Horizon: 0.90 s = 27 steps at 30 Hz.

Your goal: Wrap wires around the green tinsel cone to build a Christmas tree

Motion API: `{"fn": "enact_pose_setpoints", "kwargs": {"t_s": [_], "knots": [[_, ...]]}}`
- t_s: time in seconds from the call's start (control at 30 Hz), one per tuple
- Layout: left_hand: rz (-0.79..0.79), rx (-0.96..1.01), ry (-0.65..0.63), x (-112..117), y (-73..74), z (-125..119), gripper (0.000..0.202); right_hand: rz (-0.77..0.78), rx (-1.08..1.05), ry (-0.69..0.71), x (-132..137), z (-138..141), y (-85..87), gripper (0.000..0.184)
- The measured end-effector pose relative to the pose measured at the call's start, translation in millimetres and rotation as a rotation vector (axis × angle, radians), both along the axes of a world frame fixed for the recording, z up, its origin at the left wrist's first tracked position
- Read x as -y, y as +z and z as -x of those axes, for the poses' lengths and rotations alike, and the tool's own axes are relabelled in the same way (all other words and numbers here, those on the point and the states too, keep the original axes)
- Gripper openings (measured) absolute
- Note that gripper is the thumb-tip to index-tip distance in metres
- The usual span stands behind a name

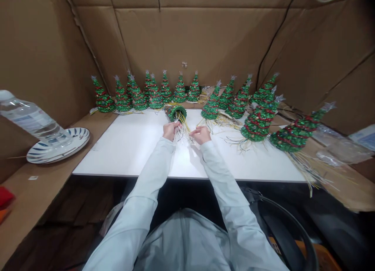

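Note:
A small green decorative Christmas tree lies on its side on the white board, its round open base facing me. White and yellow wires spill out of that base. My left hand is closed on the white wires just in front of the opening. To the right of the bundle, my right hand pinches the end of a yellowish wire between thumb and fingertips. The inside of the base is dark, and single wires are too fine to follow.
Several finished-looking trees with star tops stand along the back. More trees with trailing wires stand at right. A water bottle rests on a patterned plate at left. Clear plastic bags lie far right; cardboard walls enclose the table.

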<state>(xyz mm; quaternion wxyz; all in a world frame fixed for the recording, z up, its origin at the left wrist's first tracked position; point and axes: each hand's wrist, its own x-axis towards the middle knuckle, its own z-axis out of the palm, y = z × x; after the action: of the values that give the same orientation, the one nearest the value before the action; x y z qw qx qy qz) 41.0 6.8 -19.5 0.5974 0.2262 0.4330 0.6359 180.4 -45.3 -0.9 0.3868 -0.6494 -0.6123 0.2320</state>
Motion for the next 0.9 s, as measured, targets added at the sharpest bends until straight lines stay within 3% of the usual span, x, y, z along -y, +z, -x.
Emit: {"fn": "enact_pose_setpoints", "kwargs": {"t_s": [0.17,0.27,0.47,0.53,0.67,0.9], "knots": [[-0.042,-0.02,-0.014,2,1.6,1,0.012,-0.195,-0.038,-0.245,-2,-27,9.6,0.033],[-0.043,-0.023,-0.031,4,3.7,1,0.011,-0.332,0.052,-0.24,4,-25,13.7,0.049],[-0.007,-0.031,-0.03,4,5.4,1,0.01,-0.343,0.298,0.155,25,27,6.4,0.019],[-0.001,-0.045,-0.034,3,4.7,1,0.01,-0.298,0.345,0.206,30,42,2.2,0.014],[-0.007,-0.028,-0.045,1,2.8,2,0.012,-0.167,0.407,0.2,32,56,-4.1,0.016],[-0.023,0.003,-0.053,1,2.2,2,0.01,-0.118,0.415,0.166,28,53,-5.8,0.008]]}}
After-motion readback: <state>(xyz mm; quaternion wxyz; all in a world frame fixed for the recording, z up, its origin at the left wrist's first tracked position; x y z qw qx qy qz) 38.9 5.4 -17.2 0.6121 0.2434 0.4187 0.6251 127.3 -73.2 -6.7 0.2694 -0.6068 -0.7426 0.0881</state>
